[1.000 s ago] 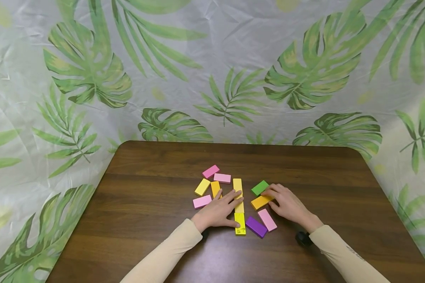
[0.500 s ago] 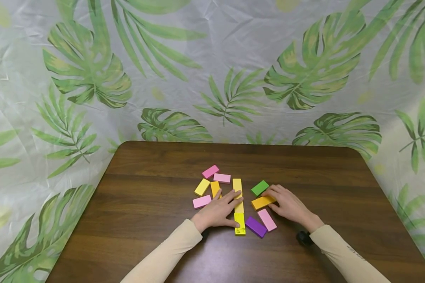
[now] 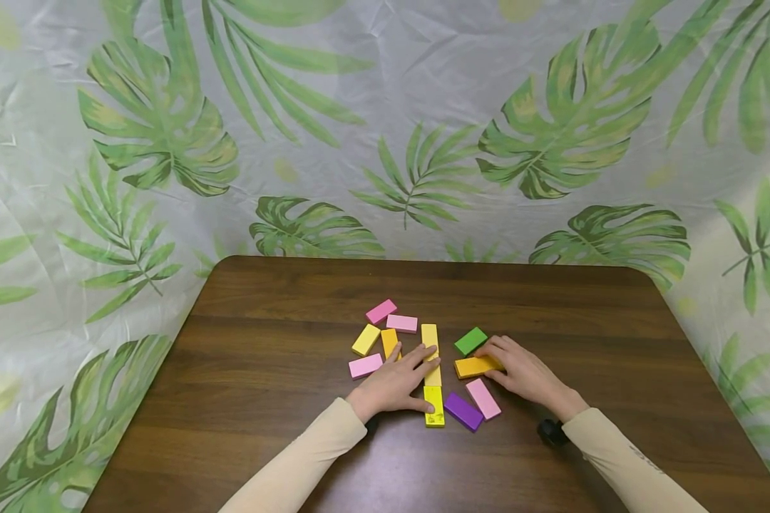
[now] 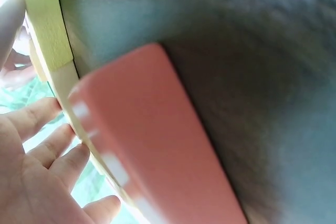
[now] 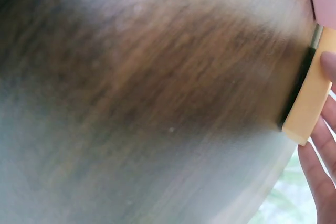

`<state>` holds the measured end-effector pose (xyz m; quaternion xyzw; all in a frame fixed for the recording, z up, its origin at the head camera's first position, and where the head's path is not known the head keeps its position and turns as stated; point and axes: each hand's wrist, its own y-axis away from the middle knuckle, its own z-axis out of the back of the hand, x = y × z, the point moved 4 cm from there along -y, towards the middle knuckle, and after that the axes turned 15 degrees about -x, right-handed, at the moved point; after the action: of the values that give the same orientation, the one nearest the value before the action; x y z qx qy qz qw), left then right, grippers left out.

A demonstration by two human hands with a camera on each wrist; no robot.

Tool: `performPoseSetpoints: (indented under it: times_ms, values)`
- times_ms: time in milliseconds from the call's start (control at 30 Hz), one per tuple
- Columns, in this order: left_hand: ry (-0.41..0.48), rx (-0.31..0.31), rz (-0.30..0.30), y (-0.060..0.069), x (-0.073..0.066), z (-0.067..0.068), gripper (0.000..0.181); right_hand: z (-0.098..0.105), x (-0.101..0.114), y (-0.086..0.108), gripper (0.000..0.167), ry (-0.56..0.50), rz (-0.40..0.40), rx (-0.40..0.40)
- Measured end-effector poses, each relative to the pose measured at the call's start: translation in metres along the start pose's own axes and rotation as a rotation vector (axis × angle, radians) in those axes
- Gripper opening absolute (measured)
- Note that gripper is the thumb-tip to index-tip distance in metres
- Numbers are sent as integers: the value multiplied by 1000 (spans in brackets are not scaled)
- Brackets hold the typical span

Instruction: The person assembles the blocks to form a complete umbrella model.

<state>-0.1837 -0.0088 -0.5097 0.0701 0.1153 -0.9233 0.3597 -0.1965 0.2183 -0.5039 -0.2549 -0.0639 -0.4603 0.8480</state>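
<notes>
In the head view the left hand (image 3: 394, 383) lies with spread fingers over a column of yellow blocks; its fingertips touch the pale yellow blocks (image 3: 430, 335) and its thumb rests on the bright yellow block (image 3: 434, 417). To the right, the right hand (image 3: 526, 372) holds the end of an orange block (image 3: 472, 367) between thumb and fingers. That orange block (image 5: 311, 93) shows in the right wrist view, with fingertips along its side. A green block (image 3: 471, 341) lies just behind it; a pink block (image 3: 483, 399) and a purple block (image 3: 464, 412) lie in front.
Left of the column lie a dark pink block (image 3: 381, 311), a light pink block (image 3: 402, 323), a yellow block (image 3: 366, 340), an orange block (image 3: 390, 342) and another pink block (image 3: 366, 365). Leaf-patterned cloth (image 3: 423, 85) hangs behind the wooden table (image 3: 263, 299).
The orange block at the right hand has turned slightly, its left end now nearly level with its right. The right fingers have shifted a little; the left hand stays where it was.
</notes>
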Motion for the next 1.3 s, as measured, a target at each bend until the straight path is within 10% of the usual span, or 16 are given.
performPoseSetpoints:
  times_ms: [1300]
  values:
    - [-29,-24,1,3,1,-2,85,12,-1,-33,31,-21,7,-159]
